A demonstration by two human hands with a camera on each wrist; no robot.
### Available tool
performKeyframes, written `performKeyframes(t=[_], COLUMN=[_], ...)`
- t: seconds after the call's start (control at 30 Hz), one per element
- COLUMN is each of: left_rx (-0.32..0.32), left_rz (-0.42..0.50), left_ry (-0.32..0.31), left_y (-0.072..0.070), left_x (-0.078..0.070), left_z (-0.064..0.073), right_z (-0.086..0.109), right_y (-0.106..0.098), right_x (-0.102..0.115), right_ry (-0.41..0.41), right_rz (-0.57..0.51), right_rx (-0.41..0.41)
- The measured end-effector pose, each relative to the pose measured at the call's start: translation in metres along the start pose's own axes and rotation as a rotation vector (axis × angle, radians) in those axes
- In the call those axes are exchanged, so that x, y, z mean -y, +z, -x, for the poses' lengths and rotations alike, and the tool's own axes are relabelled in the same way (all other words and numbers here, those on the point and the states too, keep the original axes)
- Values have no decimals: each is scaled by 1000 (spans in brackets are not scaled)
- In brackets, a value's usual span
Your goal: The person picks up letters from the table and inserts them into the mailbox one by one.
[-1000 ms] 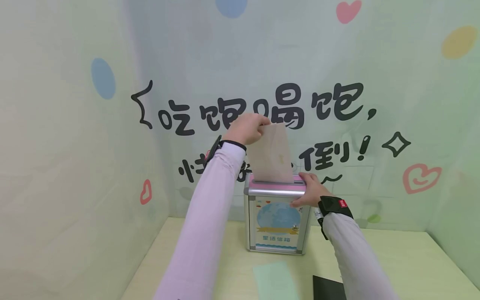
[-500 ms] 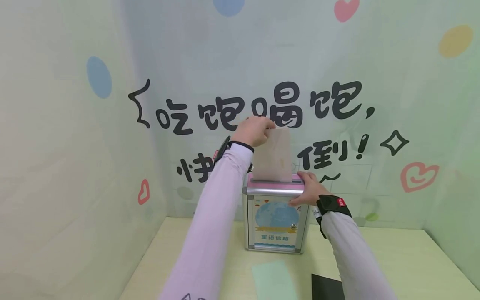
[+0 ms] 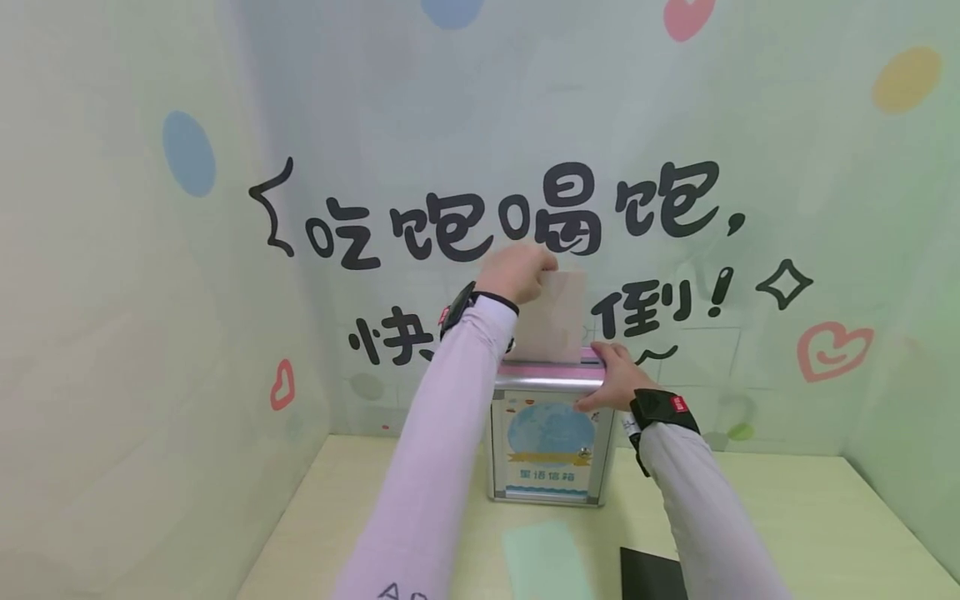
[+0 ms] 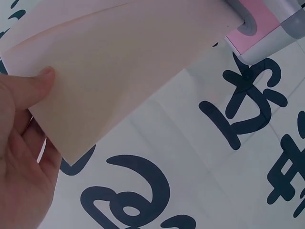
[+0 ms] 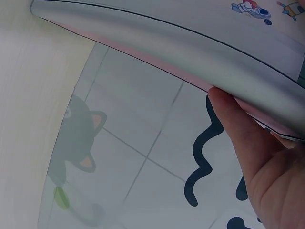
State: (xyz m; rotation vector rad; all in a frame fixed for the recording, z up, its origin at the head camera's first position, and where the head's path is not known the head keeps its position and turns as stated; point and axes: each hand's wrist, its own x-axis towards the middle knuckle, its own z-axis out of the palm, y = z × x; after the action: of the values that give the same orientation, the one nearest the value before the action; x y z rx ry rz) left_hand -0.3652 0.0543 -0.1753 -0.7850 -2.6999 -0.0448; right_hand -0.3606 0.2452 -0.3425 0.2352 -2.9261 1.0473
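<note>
A pale beige envelope (image 3: 557,321) stands upright with its lower edge in the slot of a letter box (image 3: 551,433). The box has a silver frame, a pink top and a blue globe picture on its front. My left hand (image 3: 516,271) pinches the envelope's upper left part, and the thumb (image 4: 38,88) lies flat on its face in the left wrist view. At the box's top right corner, my right hand (image 3: 618,379) holds on, thumb at the front and fingers on top. In the right wrist view, a digit (image 5: 238,124) presses the box's edge.
On the pale wooden table (image 3: 360,500) in front of the box lie a light green sheet or envelope (image 3: 547,558) and a black flat piece (image 3: 651,575), partly beyond the frame. Behind the box rises a wall (image 3: 420,108) with black lettering and coloured shapes.
My left hand has moved down and slightly right, and the envelope has sunk further into the slot. The right hand has kept its place on the box. The view has shifted slightly.
</note>
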Motion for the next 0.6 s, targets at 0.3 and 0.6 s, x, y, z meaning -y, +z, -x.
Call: performKeyframes(t=[0.3,0.6], left_rx=[15,42], left_rz=[21,49], left_ry=[-25,-27], left_y=[15,35], left_x=[-1,-6], left_z=[0,-1], right_z=[-4,-3], right_y=[2,1], right_x=[-4,-3], right_ry=[-7,9], right_rz=[1,-4], right_rx=[-4,1])
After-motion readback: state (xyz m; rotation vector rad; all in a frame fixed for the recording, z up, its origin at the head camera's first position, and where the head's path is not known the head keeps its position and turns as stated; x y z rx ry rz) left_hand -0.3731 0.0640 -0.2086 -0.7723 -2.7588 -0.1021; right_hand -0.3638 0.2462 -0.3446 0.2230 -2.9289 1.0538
